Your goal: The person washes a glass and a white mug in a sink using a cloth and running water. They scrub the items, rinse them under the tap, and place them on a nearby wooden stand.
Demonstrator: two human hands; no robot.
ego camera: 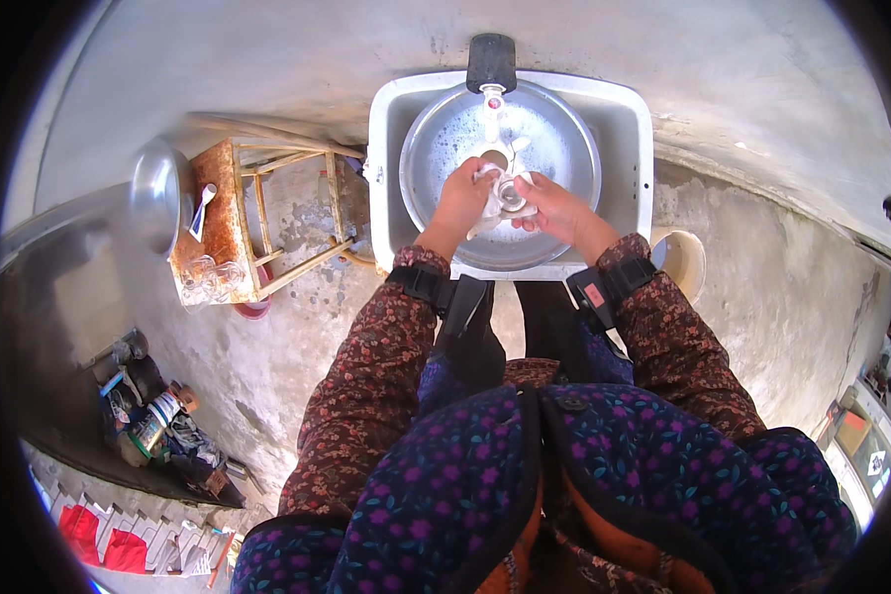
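Note:
Both hands are over a round metal basin [445, 137] that sits in a rectangular white sink [624, 185]. Between them is a small round clear vessel, likely a glass cup [510, 194], wrapped about by a wet white cloth [484, 217]. My left hand [462, 197] grips the cloth at the vessel's left side. My right hand [557, 210] holds the vessel's right side, thumb on top. Just beyond the fingers, a white tap [493, 111] with a dark sleeve around its upper part reaches over the basin. A white piece beside the tap's end is too small to name.
To the left stands a rusty metal stand [215, 167] bearing several clear glasses [211, 278] and a white and blue tube [203, 210]. A metal bowl [160, 197] leans beside it. Right of the sink is a pale round bucket [689, 260]. A wall rises behind the sink.

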